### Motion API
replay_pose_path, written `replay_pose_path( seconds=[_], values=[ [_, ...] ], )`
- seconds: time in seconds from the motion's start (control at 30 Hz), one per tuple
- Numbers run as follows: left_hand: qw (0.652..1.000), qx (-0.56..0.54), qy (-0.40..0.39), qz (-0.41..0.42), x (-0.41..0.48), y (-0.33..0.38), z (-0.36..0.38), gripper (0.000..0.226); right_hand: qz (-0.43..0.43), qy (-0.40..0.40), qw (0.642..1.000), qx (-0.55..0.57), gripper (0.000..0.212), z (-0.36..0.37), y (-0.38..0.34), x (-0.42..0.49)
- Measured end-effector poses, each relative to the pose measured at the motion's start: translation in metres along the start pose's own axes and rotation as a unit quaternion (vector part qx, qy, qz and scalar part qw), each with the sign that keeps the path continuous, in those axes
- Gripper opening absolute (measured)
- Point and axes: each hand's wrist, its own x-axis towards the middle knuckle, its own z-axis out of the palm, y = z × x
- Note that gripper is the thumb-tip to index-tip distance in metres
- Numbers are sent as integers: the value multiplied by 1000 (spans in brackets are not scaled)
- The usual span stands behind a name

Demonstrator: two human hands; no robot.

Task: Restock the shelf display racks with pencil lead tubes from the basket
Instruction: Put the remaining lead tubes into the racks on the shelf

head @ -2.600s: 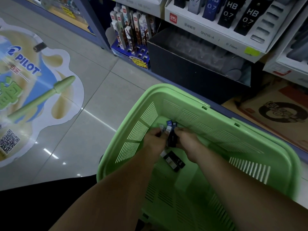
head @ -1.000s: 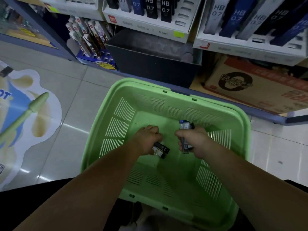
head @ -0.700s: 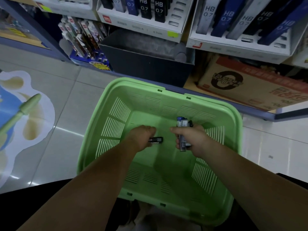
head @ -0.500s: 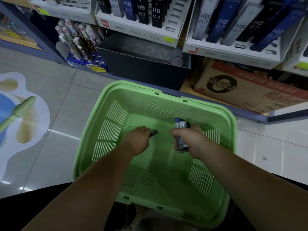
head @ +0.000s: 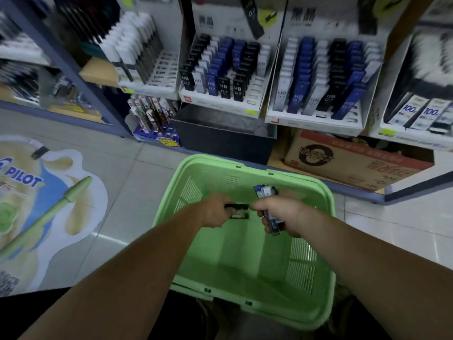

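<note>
While tubes (head: pixel 223 88) read HB 07, decal (head: pixel 23 179) reads PILOT.

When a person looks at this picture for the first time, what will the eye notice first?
The bright green basket fills the lower middle, and both hands meet over it: the left hand pinches dark tubes, the right hand grips a bundle of tubes. Behind it, white display racks hold rows of black, blue and grey HB 0.7 tubes, and a large PILOT floor sticker lies at the left.
</note>
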Motion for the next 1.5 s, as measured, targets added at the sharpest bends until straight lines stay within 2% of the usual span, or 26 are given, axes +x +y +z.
replay_pose_path(
  seconds=[0.13, 0.23, 0.43, 0.6, 0.7, 0.83, 1.03, 1.13, 1.23, 1.33, 1.43, 1.5],
  values=[
    [999, 3, -10, 43, -53, 51, -53, 16, -106, 73, 990, -51, 28, -2, -38, -39],
    [996, -2, 27, 79, -92, 86, -86, 13, -186, 39, 978, -89, 32, -11, -76, -79],
    [982, -76, 91, 148, -150, 136, -139, 10, -291, -8, 944, -153, 38, -36, -133, -152],
    [951, -220, 104, 188, -158, 160, -157, 19, -292, -18, 939, -183, 39, -47, -156, -170],
    [922, -324, 137, 161, -153, 163, -170, 36, -273, -33, 955, -115, 34, -45, -165, -165],
    [875, -430, 176, 135, -144, 155, -190, 29, -264, -41, 963, -31, 24, -32, -176, -153],
    [860, -432, 238, 130, -142, 127, -223, 10, -275, -21, 961, 28, 24, 18, -215, -130],
    [860, -390, 308, 116, -138, 100, -237, 22, -287, 10, 957, 22, 23, 47, -241, -117],
    [865, -333, 356, 121, -136, 72, -252, 37, -286, -9, 958, 27, 21, 75, -264, -107],
    [881, -279, 362, 117, -135, 50, -271, 35, -283, -13, 959, 14, 13, 97, -279, -96],
    [894, -240, 358, 122, -135, 40, -297, 16, -286, -3, 958, 9, 17, 109, -292, -83],
    [902, -188, 366, 132, -136, 37, -317, 16, -290, -4, 957, 4, 18, 112, -299, -77]
  ],
)
